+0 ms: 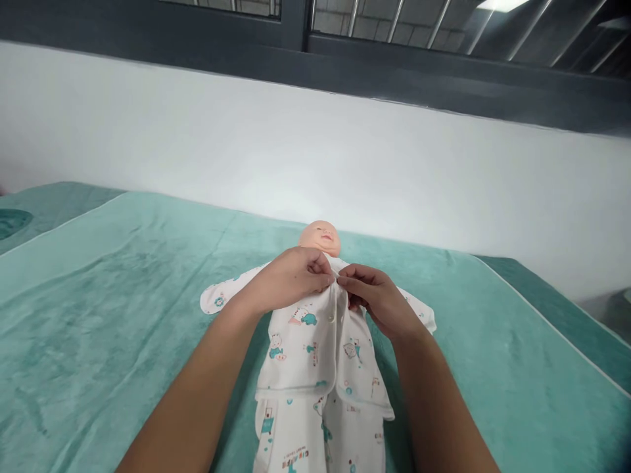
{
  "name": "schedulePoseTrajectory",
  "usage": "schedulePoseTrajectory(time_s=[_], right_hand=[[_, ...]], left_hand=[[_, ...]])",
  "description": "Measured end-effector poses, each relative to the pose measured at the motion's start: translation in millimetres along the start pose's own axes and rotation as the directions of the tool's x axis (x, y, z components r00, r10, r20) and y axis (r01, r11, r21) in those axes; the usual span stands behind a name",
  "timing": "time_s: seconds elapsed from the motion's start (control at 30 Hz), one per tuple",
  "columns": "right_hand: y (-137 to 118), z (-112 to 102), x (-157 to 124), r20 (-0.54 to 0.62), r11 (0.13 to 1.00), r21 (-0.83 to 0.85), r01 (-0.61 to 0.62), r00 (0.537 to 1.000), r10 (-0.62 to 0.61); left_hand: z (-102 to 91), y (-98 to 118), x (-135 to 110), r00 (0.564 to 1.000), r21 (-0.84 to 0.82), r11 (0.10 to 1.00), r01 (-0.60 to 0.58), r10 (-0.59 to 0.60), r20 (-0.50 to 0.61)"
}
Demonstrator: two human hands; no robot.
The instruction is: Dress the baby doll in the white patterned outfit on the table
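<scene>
A baby doll (321,238) lies on its back, its head toward the wall. It wears a white printed baby jacket (303,351) with long sleeves spread to both sides, and matching trousers (296,433). At the upper chest, my left hand (298,276) pinches one front edge of the jacket. Close beside it, my right hand (372,292) pinches the other front edge, the fingertips of both hands nearly meeting. A small button (331,318) shows lower on the front opening, where the edges lie together. Whatever fastener lies between my fingertips is hidden.
A green blanket (138,315) spreads beneath the doll, with darker green cloth (552,295) along the right side. Behind stands a white wall (246,144) below a dark window frame (197,43) with metal bars. A grey object sits at the far right edge.
</scene>
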State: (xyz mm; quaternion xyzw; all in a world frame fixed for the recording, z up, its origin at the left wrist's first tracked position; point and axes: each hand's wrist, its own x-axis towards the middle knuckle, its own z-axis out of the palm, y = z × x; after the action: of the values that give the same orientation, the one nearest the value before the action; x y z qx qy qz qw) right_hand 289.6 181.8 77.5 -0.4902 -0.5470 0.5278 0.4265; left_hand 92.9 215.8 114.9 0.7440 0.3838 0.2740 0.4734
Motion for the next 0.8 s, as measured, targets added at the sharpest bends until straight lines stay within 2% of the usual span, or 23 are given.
schedulePoseTrajectory(time_s=[0.17, 0.5, 0.8], right_hand=[[7, 2, 3, -0.032, 0.994, 0.103, 0.032, 0.999, -0.028], [17, 0, 7, -0.054, 0.972, 0.227, 0.060, 0.997, -0.049], [17, 0, 8, -0.043, 0.984, 0.170, 0.059, 0.998, -0.053]], left_hand=[[3.4, 2, 1, 0.999, -0.181, 0.983, 0.040, -0.039, 0.006], [10.4, -2, 2, 0.998, -0.261, 0.963, 0.064, -0.063, 0.012], [11.1, -14, 4, 0.998, -0.426, 0.903, 0.053, -0.043, 0.034]])
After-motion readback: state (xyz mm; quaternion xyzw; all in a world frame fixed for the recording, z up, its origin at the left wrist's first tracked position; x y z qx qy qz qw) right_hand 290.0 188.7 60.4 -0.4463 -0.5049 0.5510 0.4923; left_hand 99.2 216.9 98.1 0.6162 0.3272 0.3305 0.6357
